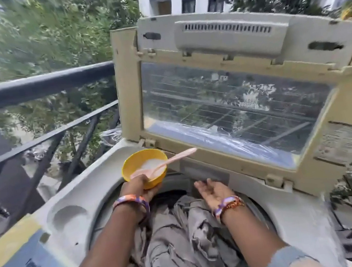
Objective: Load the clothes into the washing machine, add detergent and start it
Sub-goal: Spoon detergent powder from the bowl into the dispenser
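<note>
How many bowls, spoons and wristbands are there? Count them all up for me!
Bowls: 1, yellow bowl held by the left hand
Spoons: 1, pink spoon in the bowl
Wristbands: 2, left wristband, right wristband
Total: 4

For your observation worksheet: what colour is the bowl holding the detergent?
Yellow. The bowl shows clearly in the head view.

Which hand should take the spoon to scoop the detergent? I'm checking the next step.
Right hand: it is open and free over the clothes, near the pink spoon. The left hand holds the yellow bowl.
</note>
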Tool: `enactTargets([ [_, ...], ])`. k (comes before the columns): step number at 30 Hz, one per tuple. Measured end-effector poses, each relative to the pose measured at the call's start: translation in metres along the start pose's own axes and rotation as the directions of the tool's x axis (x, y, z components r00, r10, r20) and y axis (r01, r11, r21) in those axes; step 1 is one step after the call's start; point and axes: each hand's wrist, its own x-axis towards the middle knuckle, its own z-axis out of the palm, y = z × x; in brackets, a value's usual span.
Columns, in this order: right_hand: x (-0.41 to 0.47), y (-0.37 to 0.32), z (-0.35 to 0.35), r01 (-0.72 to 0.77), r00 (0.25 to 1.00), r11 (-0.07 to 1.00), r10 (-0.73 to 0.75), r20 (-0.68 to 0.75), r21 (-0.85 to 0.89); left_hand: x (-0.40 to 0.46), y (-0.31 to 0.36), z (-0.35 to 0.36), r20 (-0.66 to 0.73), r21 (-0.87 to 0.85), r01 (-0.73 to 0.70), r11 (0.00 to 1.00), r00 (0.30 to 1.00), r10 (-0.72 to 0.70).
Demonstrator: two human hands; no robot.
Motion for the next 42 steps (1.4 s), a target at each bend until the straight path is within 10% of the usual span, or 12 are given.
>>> enactTargets([
  [42, -0.06, 0.029, 0.015, -0.084, 0.994, 0.955, 0.059, -0.097, -0.285, 0.024, -0.011, 0.0, 0.002, 0.022, 0.086, 0.996, 0.996, -0.086],
])
